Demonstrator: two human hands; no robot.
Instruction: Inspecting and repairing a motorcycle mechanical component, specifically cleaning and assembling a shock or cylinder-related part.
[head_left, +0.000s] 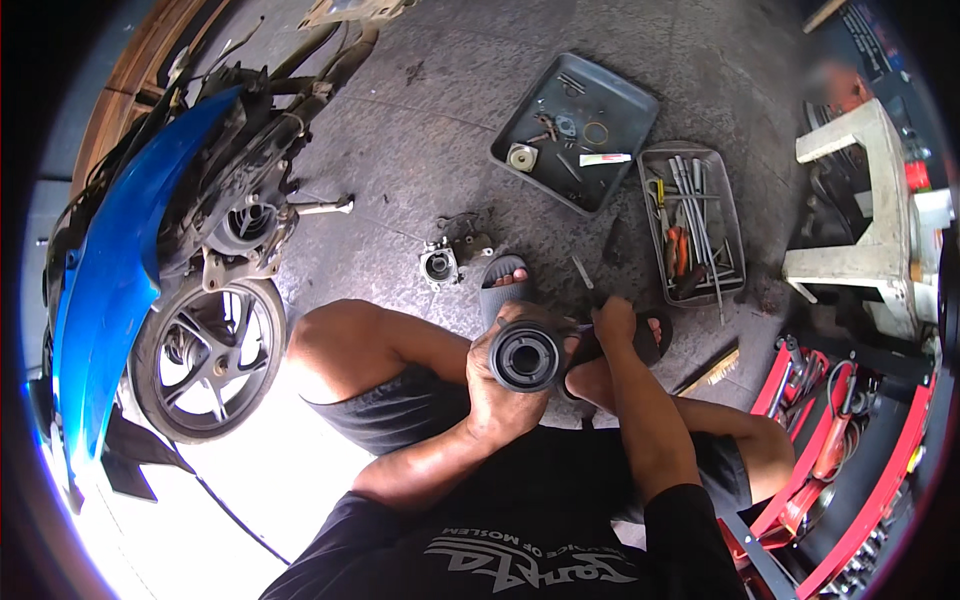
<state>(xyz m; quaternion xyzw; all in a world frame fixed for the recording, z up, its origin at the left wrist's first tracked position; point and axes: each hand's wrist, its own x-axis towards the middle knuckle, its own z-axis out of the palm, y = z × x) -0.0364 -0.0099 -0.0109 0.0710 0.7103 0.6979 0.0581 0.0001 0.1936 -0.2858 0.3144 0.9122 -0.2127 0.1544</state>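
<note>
My left hand (pixel 505 395) is wrapped round a hollow, round engine part (pixel 553 368), its dark ringed end facing up at me. Just to the right, my right hand (pixel 614 322) is closed on the dark handle of a tool with a narrow metal blade (pixel 582 271), which points away from me. The hand hides most of that handle, so its exact kind is unclear. On the floor beyond my sandalled feet lies a metal engine casting (pixel 438 266) with a round opening.
A blue motorbike (pixel 130 250) stands at left. Farther off sit a black tray (pixel 610 110) of small parts and a grey tray (pixel 735 200) of hand tools. At right are a brush (pixel 712 370), a white stool (pixel 860 255) and a red toolbox (pixel 890 480).
</note>
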